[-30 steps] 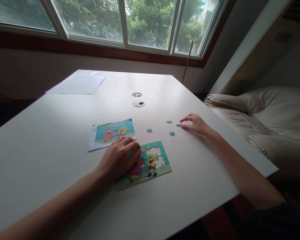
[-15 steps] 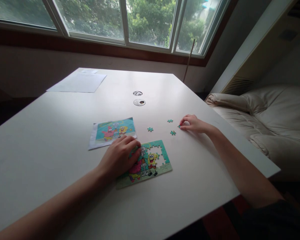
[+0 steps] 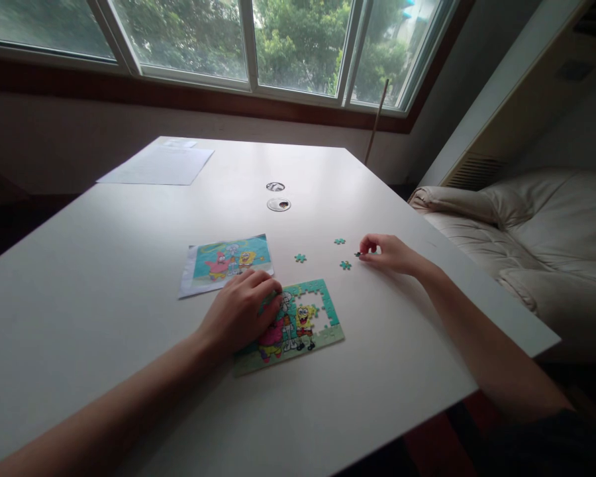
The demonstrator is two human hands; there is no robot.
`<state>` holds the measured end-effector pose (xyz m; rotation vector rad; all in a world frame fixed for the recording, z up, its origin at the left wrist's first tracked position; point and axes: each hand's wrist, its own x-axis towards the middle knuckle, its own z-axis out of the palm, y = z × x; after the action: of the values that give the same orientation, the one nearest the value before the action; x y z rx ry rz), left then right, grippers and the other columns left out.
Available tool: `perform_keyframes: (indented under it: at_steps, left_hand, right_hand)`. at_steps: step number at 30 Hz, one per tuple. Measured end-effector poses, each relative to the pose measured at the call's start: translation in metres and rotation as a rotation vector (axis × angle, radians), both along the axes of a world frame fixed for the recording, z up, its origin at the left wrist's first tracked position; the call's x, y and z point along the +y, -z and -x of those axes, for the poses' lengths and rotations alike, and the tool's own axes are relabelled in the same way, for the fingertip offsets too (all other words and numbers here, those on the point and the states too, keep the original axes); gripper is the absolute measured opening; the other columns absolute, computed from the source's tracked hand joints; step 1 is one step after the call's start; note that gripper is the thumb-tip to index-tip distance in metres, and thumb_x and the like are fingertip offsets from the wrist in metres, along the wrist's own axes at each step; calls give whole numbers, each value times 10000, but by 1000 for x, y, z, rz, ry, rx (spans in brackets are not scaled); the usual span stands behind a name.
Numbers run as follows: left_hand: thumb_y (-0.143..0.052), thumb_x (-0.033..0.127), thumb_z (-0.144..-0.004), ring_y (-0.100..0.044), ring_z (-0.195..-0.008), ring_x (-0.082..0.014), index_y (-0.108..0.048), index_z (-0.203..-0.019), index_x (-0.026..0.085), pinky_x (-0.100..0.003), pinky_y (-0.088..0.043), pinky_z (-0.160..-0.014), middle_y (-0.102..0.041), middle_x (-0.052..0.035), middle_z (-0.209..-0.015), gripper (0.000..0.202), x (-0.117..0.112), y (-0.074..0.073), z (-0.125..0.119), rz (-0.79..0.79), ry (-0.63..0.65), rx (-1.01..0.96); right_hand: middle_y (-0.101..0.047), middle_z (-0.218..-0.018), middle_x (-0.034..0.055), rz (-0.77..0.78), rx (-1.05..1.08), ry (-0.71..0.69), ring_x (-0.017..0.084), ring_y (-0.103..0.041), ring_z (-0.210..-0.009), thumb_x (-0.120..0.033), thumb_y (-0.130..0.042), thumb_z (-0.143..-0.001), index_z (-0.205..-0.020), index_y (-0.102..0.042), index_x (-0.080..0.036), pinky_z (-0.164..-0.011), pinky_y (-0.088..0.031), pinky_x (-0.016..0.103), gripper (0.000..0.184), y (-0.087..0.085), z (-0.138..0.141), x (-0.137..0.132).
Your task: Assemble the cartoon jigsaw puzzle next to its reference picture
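Note:
My left hand [image 3: 246,305] lies over the left part of a cartoon jigsaw puzzle [image 3: 288,324], fingers loosely bent and resting on its surface. The puzzle lies flat, with a white gap in its upper right area beside the yellow figure. To the right, my right hand [image 3: 385,253] pinches a small jigsaw piece [image 3: 358,254] between thumb and fingertips, low over the table. Three loose teal pieces are near it: one piece [image 3: 346,265] closest, another piece [image 3: 340,241] farther back, and a third piece [image 3: 300,258] to the left.
A paper with the same cartoon picture [image 3: 228,262] lies behind my left hand. Two round fittings [image 3: 279,205] are set in the white table [image 3: 129,265]. White sheets [image 3: 159,165] lie at the far left. A pale leather sofa [image 3: 541,232] stands to the right, and windows are ahead.
The fingers of my right hand have drawn in around the jigsaw piece, which has turned slightly. My left hand stays on the puzzle. The whole view has shifted a little.

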<state>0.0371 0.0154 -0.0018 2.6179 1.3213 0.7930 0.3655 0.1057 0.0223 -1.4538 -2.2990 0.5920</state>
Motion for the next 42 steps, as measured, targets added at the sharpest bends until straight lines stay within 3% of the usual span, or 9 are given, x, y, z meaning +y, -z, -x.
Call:
perform_keyframes:
  at_steps: [3, 7, 10, 15, 21, 27, 33, 39, 42]
  left_hand:
    - [-473, 249, -867, -550, -874, -224, -639, -850, 186, -383, -448, -812, -621, -73, -882, 179, -1, -2, -3, 19, 7, -61]
    - [-481, 250, -870, -568, -769, -163, -655, -814, 185, -294, -462, -734, -624, -49, -830, 194, -8, -11, -13, 112, 43, -174]
    - [-512, 262, -860, -579, -667, -124, -669, -789, 185, -232, -459, -628, -644, -21, -768, 189, -12, -20, -20, 224, 36, -252]
    - [-523, 316, -844, -561, -599, -122, -685, -760, 178, -223, -434, -564, -651, -7, -677, 229, -14, -28, -24, 377, 6, -332]
    - [-559, 348, -796, -521, -575, -121, -688, -716, 157, -221, -402, -552, -612, -7, -618, 244, -15, -29, -26, 506, 3, -387]
    - [-574, 390, -780, -450, -469, -94, -675, -710, 134, -192, -342, -449, -533, 22, -520, 284, -18, -26, -29, 685, -3, -468]
    - [-541, 447, -784, -415, -493, -86, -620, -714, 127, -179, -334, -433, -490, 30, -564, 337, -20, -28, -33, 787, -58, -607]
    - [-552, 449, -785, -404, -485, -80, -620, -706, 134, -181, -334, -440, -489, 38, -554, 332, -23, -30, -36, 809, -69, -659]
    - [-528, 403, -829, -485, -539, -106, -652, -748, 148, -205, -389, -498, -573, 10, -606, 295, -27, -30, -36, 694, -42, -547]
  right_hand:
    - [-651, -771, 27, 134, 301, -51, 138, -582, -695, -356, -650, -743, -808, -618, -161, -666, -451, 287, 208, -1, 14, -12]
    - [-672, -743, 29, 421, 670, -57, 136, -634, -691, -349, -723, -702, -824, -609, -150, -627, -494, 276, 259, 0, 47, -36]
    - [-682, -698, 13, 565, 785, -65, 122, -642, -645, -298, -779, -648, -796, -606, -153, -579, -501, 249, 269, 2, 71, -54]
    - [-677, -652, -7, 693, 850, -90, 96, -629, -602, -249, -824, -584, -745, -615, -143, -540, -485, 206, 284, 4, 90, -70]
    - [-664, -616, -23, 692, 910, -87, 71, -597, -547, -225, -832, -567, -720, -626, -132, -530, -480, 192, 273, 7, 97, -75]
    - [-664, -607, -29, 674, 968, -93, 62, -607, -551, -222, -821, -587, -700, -628, -137, -556, -497, 185, 239, 7, 98, -76]
    - [-674, -639, -3, 519, 968, -87, 98, -643, -604, -311, -761, -679, -792, -675, -150, -559, -534, 216, 215, 5, 96, -77]
    - [-665, -602, -4, 474, 946, -62, 89, -624, -552, -309, -771, -662, -715, -675, -142, -547, -530, 214, 200, 1, 98, -81]
    - [-666, -605, 3, 518, 937, -53, 103, -638, -564, -334, -758, -678, -726, -664, -136, -538, -524, 217, 225, 2, 97, -78]
